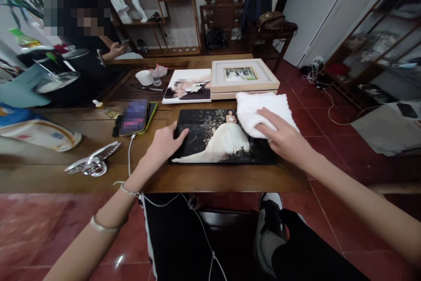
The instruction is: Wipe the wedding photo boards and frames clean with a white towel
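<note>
A dark photo panel (197, 134), printed with a figure in a long white gown, lies flat on the wooden table in front of me. At its left edge rests my left hand (166, 145), thumb and index finger apart; the other fingers are mostly hidden. My right hand (279, 134) grips a white cloth (261, 110), which covers the panel's upper right corner and reaches past its right edge. Behind the panel lie a white-edged photo print (189, 88) and a light wooden picture frame (276, 83) with a small photo inside.
A clear hair claw clip (92, 160), a phone (134, 116) with a white cable (129, 158) and a small dropper bottle (105, 110) lie to the left. Farther back stands a white cup (144, 77). A person (115, 48) sits across, holding a phone.
</note>
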A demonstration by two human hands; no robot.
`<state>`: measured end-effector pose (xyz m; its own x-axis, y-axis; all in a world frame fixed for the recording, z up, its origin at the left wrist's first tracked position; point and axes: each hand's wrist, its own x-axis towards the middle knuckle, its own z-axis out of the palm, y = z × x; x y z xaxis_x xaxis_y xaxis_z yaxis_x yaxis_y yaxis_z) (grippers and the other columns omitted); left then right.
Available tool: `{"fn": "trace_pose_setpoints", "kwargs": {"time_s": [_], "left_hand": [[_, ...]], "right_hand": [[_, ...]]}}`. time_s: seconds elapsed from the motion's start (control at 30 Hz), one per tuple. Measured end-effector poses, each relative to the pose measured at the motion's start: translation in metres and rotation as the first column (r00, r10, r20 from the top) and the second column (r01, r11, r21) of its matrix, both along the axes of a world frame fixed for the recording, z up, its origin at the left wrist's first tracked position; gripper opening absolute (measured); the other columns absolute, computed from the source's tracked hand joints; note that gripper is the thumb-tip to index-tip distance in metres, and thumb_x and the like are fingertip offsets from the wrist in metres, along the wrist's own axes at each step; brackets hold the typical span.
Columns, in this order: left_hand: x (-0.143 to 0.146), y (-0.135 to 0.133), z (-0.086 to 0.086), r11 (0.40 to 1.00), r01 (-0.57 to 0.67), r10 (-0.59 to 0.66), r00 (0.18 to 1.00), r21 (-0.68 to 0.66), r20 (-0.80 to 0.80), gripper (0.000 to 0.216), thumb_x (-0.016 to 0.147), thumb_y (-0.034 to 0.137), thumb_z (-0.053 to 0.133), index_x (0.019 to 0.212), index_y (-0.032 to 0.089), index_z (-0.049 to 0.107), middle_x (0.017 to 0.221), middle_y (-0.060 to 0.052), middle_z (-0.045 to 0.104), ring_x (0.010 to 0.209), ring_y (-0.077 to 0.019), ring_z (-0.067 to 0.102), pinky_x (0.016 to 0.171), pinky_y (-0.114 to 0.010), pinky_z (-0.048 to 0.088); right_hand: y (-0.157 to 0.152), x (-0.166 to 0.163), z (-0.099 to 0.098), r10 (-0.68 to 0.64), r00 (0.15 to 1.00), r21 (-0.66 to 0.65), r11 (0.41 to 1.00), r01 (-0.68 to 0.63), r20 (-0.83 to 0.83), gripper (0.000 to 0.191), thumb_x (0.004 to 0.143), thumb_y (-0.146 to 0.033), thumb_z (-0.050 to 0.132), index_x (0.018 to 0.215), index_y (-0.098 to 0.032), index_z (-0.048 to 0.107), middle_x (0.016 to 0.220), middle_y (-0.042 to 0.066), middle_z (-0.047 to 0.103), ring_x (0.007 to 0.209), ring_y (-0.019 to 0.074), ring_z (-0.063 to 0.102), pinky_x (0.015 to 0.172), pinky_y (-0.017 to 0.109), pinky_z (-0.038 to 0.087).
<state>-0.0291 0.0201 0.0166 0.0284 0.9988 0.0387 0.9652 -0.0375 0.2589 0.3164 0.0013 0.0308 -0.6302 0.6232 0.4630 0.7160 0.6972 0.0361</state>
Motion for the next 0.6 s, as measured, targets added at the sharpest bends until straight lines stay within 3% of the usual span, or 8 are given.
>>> {"fn": "trace_pose_setpoints", "kwargs": {"time_s": [0.17,0.4,0.5,0.6], "left_hand": [[0.004,-0.005,-0.008,0.993,-0.015,0.019,0.999,0.116,-0.038,0.054,0.091,0.048,0.038,0.118,0.006,0.059,0.091,-0.019,0.071,0.086,-0.0316,0.067,0.078,-0.036,0.048],[0.004,-0.018,-0.018,0.966,-0.053,0.048,0.998,0.253,0.027,0.051,0.091,0.044,0.041,0.117,0.005,0.060,0.096,-0.018,0.065,0.096,-0.0330,0.063,0.087,-0.044,0.047],[0.001,-0.024,-0.019,0.949,-0.032,0.003,0.996,0.314,0.092,0.045,0.089,0.043,0.047,0.108,0.007,0.066,0.103,-0.018,0.061,0.105,-0.0320,0.059,0.094,-0.043,0.046],[0.002,-0.030,-0.021,0.927,0.017,-0.101,0.974,0.376,0.205,0.043,0.087,0.040,0.053,0.117,0.009,0.062,0.120,-0.017,0.056,0.113,-0.0288,0.056,0.101,-0.041,0.043]], "right_hand": [[0.000,-0.010,-0.024,0.016,0.998,-0.130,0.992,-0.007,0.066,0.059,0.067,0.008,0.041,0.118,-0.016,0.058,0.141,0.016,0.047,0.138,0.0348,0.030,0.106,0.059,0.035],[-0.007,-0.010,-0.028,0.052,0.999,-0.154,0.987,-0.052,-0.003,0.057,0.067,0.007,0.041,0.115,-0.014,0.060,0.141,0.017,0.048,0.140,0.0317,0.025,0.109,0.059,0.030],[-0.008,-0.009,-0.029,0.063,0.998,-0.138,0.988,-0.063,-0.003,0.055,0.067,0.007,0.041,0.114,-0.014,0.061,0.141,0.017,0.048,0.140,0.0316,0.025,0.109,0.059,0.030],[-0.008,-0.010,-0.031,0.058,0.998,-0.138,0.989,-0.060,-0.020,0.054,0.066,0.007,0.043,0.113,-0.015,0.061,0.141,0.016,0.048,0.140,0.0318,0.026,0.109,0.059,0.030]]}}
